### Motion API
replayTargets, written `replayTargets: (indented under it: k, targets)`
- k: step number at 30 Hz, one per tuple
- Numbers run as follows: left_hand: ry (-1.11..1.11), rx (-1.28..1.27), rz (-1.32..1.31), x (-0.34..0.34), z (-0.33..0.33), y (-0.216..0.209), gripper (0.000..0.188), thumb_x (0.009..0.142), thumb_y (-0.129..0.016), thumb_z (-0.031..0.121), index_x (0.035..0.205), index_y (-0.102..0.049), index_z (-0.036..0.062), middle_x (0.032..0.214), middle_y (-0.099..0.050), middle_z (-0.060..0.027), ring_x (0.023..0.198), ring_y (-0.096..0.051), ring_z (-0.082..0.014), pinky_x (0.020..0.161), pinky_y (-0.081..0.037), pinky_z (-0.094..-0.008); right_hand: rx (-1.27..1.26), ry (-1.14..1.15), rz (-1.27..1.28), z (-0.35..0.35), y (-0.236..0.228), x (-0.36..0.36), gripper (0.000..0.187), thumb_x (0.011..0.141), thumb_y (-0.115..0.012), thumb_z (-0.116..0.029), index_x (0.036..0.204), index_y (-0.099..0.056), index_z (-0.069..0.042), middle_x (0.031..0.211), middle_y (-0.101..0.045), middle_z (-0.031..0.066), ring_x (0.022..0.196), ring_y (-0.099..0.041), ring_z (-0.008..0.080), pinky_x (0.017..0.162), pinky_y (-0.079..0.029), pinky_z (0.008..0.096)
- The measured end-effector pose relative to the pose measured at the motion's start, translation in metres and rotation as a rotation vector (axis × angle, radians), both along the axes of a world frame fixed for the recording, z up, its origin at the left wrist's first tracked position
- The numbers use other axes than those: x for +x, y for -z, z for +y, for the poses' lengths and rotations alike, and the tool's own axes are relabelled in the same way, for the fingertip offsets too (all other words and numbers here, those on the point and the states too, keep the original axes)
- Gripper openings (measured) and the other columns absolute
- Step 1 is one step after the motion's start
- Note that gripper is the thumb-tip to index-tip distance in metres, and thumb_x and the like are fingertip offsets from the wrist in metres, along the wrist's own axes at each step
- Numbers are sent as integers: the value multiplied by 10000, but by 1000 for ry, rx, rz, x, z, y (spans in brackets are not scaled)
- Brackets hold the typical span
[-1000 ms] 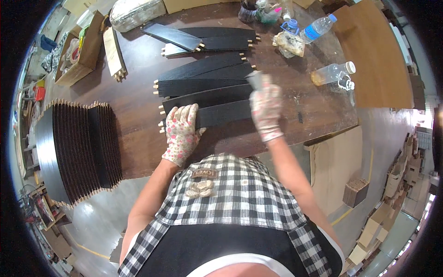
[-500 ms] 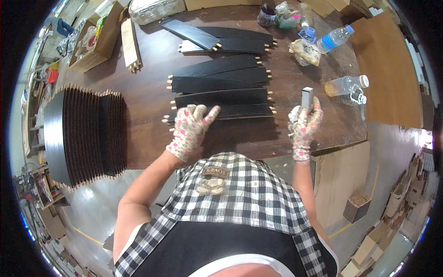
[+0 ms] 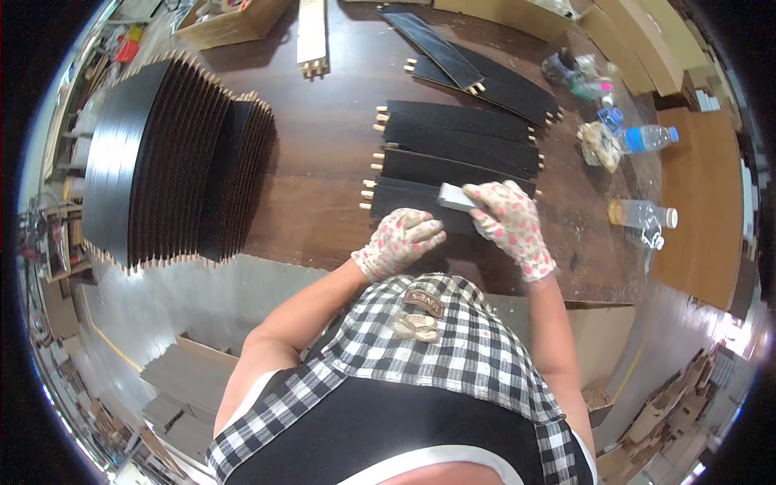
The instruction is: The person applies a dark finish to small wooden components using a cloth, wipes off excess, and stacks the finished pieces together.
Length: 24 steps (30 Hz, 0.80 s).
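My right hand (image 3: 511, 224), in a white glove with pink dots, is closed around a small light grey rectangular block (image 3: 456, 197). The block is over the nearest black slat (image 3: 404, 198), toward its right part; whether it presses on the surface I cannot tell. My left hand (image 3: 400, 244), gloved alike, lies at the near edge of that slat with its fingers stretched out and holding nothing. Beyond it several more black slats (image 3: 453, 123) with pale wooden pegs at their ends lie side by side. My right hand covers part of the nearest slats' right ends.
A tall stack of curved black slats (image 3: 153, 162) stands at the table's left. Farther back lie crossed black slats (image 3: 493, 85), a pale slat (image 3: 312, 36) and a cardboard box (image 3: 234, 28). Plastic bottles (image 3: 647, 139) and a bottle with amber liquid (image 3: 638, 213) occupy the right side.
My right hand has brought the block leftward from the table's right side to over the nearest slat. My left hand has slid off the slat's top to its near edge. The view has shifted.
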<state>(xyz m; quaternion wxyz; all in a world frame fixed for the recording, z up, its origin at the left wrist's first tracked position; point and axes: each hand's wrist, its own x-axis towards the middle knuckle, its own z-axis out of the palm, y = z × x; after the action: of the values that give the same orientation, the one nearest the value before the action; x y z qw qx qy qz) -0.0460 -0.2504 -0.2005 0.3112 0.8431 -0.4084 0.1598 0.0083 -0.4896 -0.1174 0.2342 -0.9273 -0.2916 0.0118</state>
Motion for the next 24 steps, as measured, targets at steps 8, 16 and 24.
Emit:
replayTargets:
  k: [8, 16, 24]
  targets:
    - [51, -61, 63, 2, -7, -3, 291, 752, -599, 145, 1026, -696, 124, 1136, -652, -31, 1074, -608, -237, 881, -507, -398, -29, -177, 5, 72, -3, 28, 288, 807, -692, -185, 1090, -664, -139, 953, -664, 37, 860, -598, 254, 768, -505, 369]
    - [-51, -22, 34, 5, 4, -4, 251, 758, -611, 96, 984, -719, 114, 1096, -670, -32, 1032, -630, -232, 856, -506, -406, -219, 357, 26, -125, -21, -47, 314, 803, -671, -184, 1101, -680, -85, 1092, -689, 99, 976, -634, 280, 895, -472, 405]
    - [-375, -75, 341, 60, 50, -45, 155, 760, -708, 43, 892, -743, 117, 942, -672, -80, 905, -621, -301, 789, -506, -402, -97, 113, -250, -34, 3, -57, 237, 823, -701, -205, 1051, -697, -143, 1010, -681, 26, 841, -627, 203, 739, -525, 338]
